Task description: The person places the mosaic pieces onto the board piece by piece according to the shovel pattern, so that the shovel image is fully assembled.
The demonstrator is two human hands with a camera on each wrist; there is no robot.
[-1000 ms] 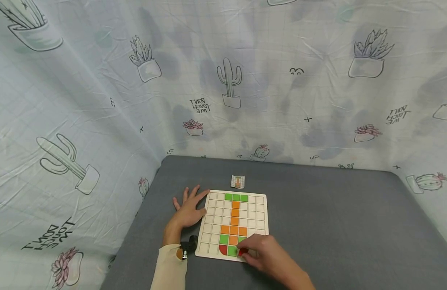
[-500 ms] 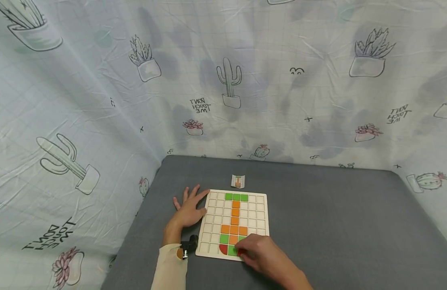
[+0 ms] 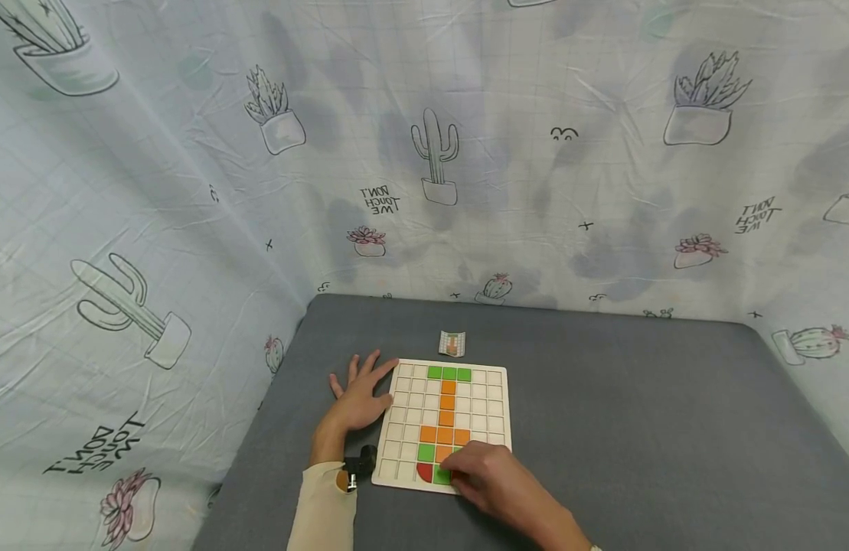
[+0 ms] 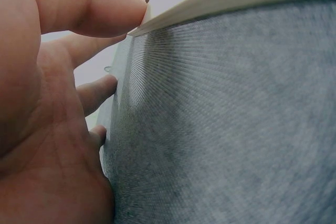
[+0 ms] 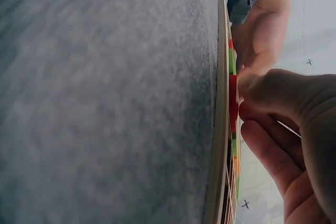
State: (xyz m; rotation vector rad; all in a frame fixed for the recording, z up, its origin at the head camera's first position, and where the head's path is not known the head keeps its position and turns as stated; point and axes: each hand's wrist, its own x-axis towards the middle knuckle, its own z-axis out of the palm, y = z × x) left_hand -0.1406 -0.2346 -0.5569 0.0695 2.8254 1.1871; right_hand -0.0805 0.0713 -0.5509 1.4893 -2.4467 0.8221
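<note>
A pale square grid board lies on the grey table, with orange tiles in an upright column and green tiles along its far rows. My left hand has spread fingers, its thumb and index finger touching the board's left edge. A red rounded tile sits in the near row, left of a green tile. At the board's near edge my right hand pinches a second red tile low against the board. In the head view the right hand hides that tile.
Beyond the board's far edge lies a small pattern card. The grey tabletop extends to the right. A cloth printed with cacti hangs behind and at the sides. A black wrist camera sits beside the board's left edge.
My right hand has moved slightly left along the near row, carrying the red tile next to the green one and covering it from the head view. The left hand stays in place.
</note>
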